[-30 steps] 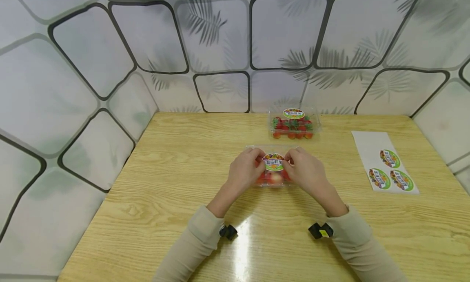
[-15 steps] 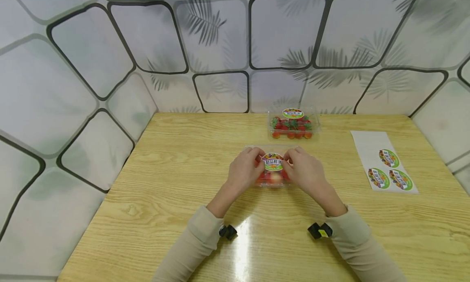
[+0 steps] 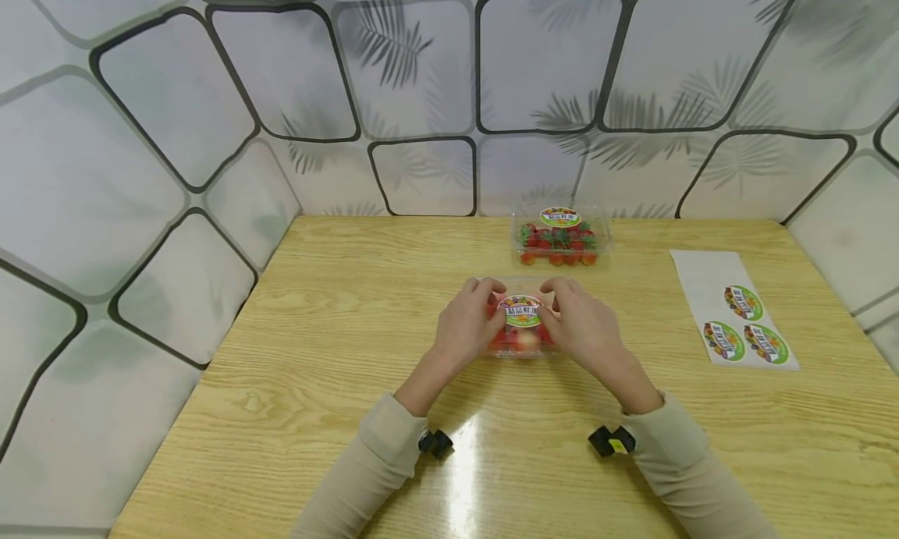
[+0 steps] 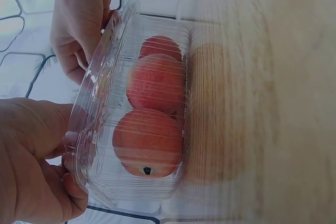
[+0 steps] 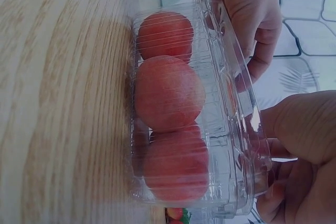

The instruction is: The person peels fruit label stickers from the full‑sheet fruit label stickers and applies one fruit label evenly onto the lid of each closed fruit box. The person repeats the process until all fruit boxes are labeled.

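Observation:
A clear plastic clamshell box (image 3: 523, 352) with large round red-pink fruits (image 5: 170, 93) inside stands on the table in front of me, its lid down. On the lid is an oval fruit label (image 3: 521, 311), green and white with printed characters. My left hand (image 3: 469, 320) is over the box's left side, its thumb tip at the label's left edge and its index finger raised apart from the thumb. Mirroring it, my right hand (image 3: 581, 324) has its thumb at the label's right edge, index finger also lifted away. Both hands partly hide the lid.
Behind, near the wall, stands another clear box of strawberries (image 3: 558, 246) with the same kind of label on its lid. To the right lies a white backing sheet (image 3: 702, 278) bearing several oval labels. A patterned wall (image 3: 421, 71) borders the wooden table (image 3: 316, 328).
Both index fingers have parted from the thumbs, letting go of the label's edges. The label now sits slightly lower in view, on the lid. The arms and box stay in place.

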Demonstrator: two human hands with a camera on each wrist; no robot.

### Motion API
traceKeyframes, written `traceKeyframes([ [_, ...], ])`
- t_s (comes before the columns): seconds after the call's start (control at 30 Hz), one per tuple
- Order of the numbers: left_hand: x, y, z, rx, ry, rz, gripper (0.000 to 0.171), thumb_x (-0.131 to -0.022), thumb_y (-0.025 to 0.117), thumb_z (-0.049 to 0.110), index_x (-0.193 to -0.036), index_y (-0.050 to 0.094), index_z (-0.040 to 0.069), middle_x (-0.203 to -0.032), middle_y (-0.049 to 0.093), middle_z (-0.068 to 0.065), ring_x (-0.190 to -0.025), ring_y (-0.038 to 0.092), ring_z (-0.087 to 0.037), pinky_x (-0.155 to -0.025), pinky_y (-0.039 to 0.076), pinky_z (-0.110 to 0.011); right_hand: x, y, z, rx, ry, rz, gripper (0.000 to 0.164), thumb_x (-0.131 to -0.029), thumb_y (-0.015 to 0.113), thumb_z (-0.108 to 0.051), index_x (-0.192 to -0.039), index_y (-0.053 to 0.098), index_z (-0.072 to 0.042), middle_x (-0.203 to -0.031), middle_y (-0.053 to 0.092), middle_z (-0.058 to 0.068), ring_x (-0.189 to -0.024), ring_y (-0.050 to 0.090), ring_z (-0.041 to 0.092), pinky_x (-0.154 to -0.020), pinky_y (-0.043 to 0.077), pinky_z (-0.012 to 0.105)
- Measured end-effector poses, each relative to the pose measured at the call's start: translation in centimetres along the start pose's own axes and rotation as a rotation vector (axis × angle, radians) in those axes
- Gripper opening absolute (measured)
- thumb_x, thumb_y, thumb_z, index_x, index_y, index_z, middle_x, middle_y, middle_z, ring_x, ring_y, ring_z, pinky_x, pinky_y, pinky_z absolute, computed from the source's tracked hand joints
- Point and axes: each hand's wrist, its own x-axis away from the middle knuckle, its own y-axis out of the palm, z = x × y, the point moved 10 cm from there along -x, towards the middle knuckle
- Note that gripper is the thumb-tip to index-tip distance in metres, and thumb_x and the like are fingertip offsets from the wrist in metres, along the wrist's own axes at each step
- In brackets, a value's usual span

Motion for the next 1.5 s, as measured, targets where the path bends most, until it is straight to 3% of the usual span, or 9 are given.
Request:
traceKeyframes([
  [0.67, 0.1, 0.0, 0.2, 0.014, 0.031, -0.011, 0.022, -0.094, 0.064, 0.015, -0.117, 0.065, 0.015, -0.102, 0.060, -0.006, -0.066, 0.051, -0.013, -0.050, 0.041, -0.023, 0.1, 0.0, 0.0, -0.005, -0.011, -0.001, 0.031, -0.098, 0.063, -0.022, -0.122, 0.057, -0.003, -0.100, 0.061, 0.014, -0.051, 0.047, 0.015, -0.045, 0.039, 0.030],
  [0.97, 0.2, 0.1, 0.4, -0.016, 0.050, -0.012, 0.014, -0.095, 0.064, 0.015, -0.104, 0.074, 0.018, -0.102, 0.060, -0.004, -0.071, 0.053, -0.013, -0.054, 0.044, -0.024, 0.1, 0.0, -0.3, 0.011, -0.041, 0.020, 0.028, -0.099, 0.062, -0.021, -0.121, 0.059, -0.005, -0.103, 0.061, 0.015, -0.051, 0.048, 0.015, -0.043, 0.038, 0.029],
  [1.13, 0.1, 0.2, 0.4, -0.043, 0.056, -0.010, 0.014, -0.095, 0.066, 0.017, -0.103, 0.076, 0.019, -0.103, 0.060, -0.003, -0.075, 0.056, -0.013, -0.055, 0.045, -0.024, 0.3, -0.2, -1.5, 0.114, -0.155, 0.051, 0.025, -0.097, 0.064, -0.015, -0.122, 0.067, -0.012, -0.106, 0.061, 0.014, -0.049, 0.044, 0.014, -0.041, 0.034, 0.027],
  [1.33, 0.1, 0.3, 0.4, -0.055, 0.054, -0.023, 0.014, -0.096, 0.065, 0.017, -0.104, 0.076, 0.019, -0.102, 0.060, -0.003, -0.072, 0.053, -0.012, -0.052, 0.043, -0.023, 0.8, 0.8, -2.7, 0.272, -0.259, -0.031, 0.051, -0.093, 0.061, 0.005, -0.134, 0.065, -0.025, -0.099, 0.046, 0.010, -0.071, 0.036, 0.019, -0.043, 0.028, 0.025],
  [1.5, 0.1, 0.3, 0.4, -0.062, 0.051, -0.021, 0.014, -0.095, 0.066, 0.017, -0.104, 0.077, 0.019, -0.102, 0.061, -0.002, -0.077, 0.057, -0.013, -0.055, 0.046, -0.025, 1.3, 1.2, -3.1, 0.389, -0.297, -0.065, 0.053, -0.092, 0.064, 0.005, -0.141, 0.058, -0.016, -0.111, 0.048, 0.015, -0.093, 0.045, 0.027, -0.044, 0.036, 0.026],
])
